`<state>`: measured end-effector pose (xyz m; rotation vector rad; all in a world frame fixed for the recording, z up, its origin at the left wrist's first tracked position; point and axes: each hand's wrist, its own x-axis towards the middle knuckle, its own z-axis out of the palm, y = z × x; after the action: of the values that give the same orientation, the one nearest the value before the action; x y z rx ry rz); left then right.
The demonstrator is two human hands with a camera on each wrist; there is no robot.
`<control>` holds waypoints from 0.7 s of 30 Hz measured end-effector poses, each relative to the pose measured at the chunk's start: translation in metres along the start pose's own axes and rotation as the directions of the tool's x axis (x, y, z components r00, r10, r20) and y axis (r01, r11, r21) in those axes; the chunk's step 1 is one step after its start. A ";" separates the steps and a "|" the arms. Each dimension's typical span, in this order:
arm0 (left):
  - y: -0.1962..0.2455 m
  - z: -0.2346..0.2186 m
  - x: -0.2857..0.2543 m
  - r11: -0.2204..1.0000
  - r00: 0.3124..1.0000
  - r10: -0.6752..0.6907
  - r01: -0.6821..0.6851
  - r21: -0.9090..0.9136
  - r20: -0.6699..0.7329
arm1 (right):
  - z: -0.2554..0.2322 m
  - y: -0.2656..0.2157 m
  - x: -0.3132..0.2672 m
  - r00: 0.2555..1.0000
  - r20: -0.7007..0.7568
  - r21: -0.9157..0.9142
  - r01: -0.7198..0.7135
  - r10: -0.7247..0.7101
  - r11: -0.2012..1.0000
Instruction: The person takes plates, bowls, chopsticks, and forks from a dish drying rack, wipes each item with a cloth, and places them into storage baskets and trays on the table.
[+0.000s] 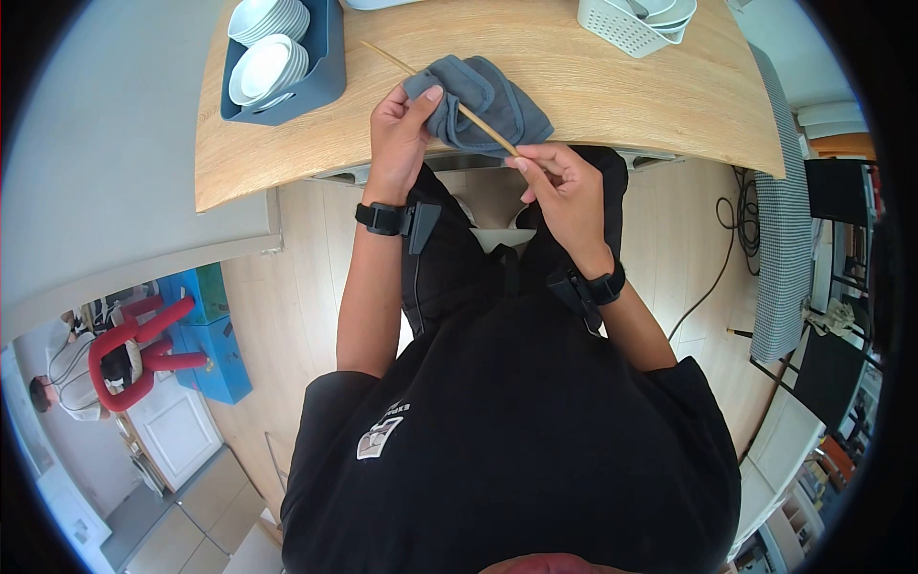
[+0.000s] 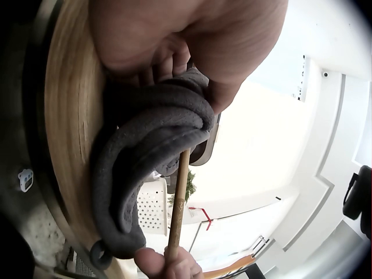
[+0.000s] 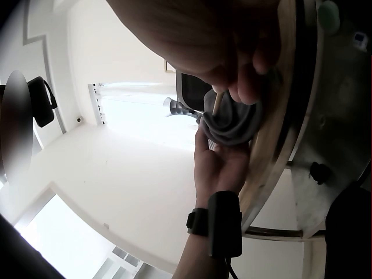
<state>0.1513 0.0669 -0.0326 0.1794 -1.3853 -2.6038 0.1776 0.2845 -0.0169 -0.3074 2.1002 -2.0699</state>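
A slender wooden chopstick (image 1: pixel 488 127) slants across a folded dark grey cloth (image 1: pixel 502 91) at the table's near edge. My left hand (image 1: pixel 400 134) grips the cloth around the chopstick, with the thumb on top; the stick's far end pokes out beyond the cloth. Between thumb and fingers, my right hand (image 1: pixel 566 191) pinches the near end. In the left wrist view the cloth (image 2: pixel 110 168) hangs in thick folds, and the chopstick (image 2: pixel 179 203) runs from beneath it to the right fingertips (image 2: pixel 180 267). The part inside the cloth is hidden.
At the table's (image 1: pixel 688 115) back left stands a blue-grey bin (image 1: pixel 330 62) holding stacked white bowls (image 1: pixel 268 67). A white perforated basket (image 1: pixel 612 33) with dishes and a spoon sits at the back right. Black cable (image 1: pixel 741 225) lies coiled on the floor to the right.
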 end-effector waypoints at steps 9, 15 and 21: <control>0.004 0.005 -0.003 0.986 0.999 -0.028 0.023 0.163 0.028 | 0.028 -0.009 0.028 0.975 -0.063 -0.403 0.170 -0.212 0.899; 0.003 0.004 -0.003 0.959 0.997 -0.020 -0.003 0.284 0.078 | 0.034 -0.013 0.041 0.959 -0.022 -0.489 0.236 -0.282 0.840; 0.001 0.006 -0.002 0.967 0.999 -0.001 -0.008 0.256 0.035 | 0.024 -0.015 0.037 0.967 -0.015 -0.480 0.215 -0.253 0.850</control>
<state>0.1528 0.0714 -0.0281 0.1671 -1.7307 -2.4265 0.1491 0.2519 -0.0013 -0.5840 2.7292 -1.6591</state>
